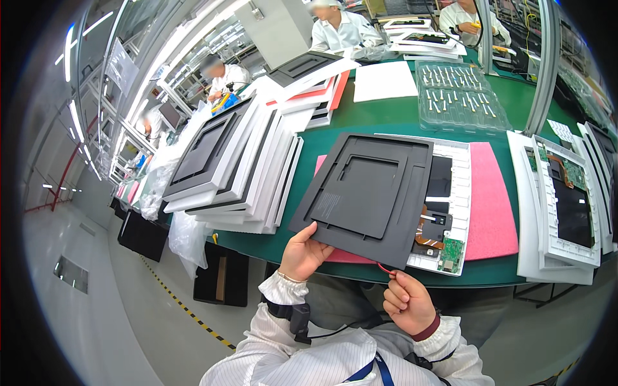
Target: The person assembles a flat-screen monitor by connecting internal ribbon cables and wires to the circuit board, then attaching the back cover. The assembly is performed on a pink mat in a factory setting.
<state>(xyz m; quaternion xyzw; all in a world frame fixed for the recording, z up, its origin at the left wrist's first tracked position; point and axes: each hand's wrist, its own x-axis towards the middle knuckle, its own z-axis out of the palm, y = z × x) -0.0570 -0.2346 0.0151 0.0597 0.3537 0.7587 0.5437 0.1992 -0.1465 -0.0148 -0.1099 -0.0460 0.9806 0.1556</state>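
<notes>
- L hand (301, 255), lower ctr of frame, is gripping the black panel (364, 202) by its lower L edge; hand is half closed, thumb lying on the upper face, other fingers mostly hidden underneath.
- R hand (410, 302), lower ctr just R of it, is pinching a red wire (384, 267) btwn thumb & index; other fingers are curling toward the palm.
- Black panel is tilting slightly in ctr of frame, recessed side showing, & is covering the L part of a white frame (461, 193); can't tell if the two are touching.
- Red wire is coming out at the panel's lower edge; its far end isn't showing.
- White frame is lying R of ctr w/ a green circuit bd (452, 255) & an orange-brown flex cable (430, 241) in its lower part.
- Pink sheet (494, 206) is lying under the white frame, on the green tabletop (360, 116).
- Stack of panels (257, 174), white & dk, is leaning L of ctr.
- Clear tray (497, 122) w/ small white pcs is sitting upper R; a white sheet (385, 82) is lying just L of it.
- More white-framed units (571, 209) are standing/lying far R.
- Co-worker in white (347, 29) is sitting top ctr; another (226, 76) is working upper L.
</notes>
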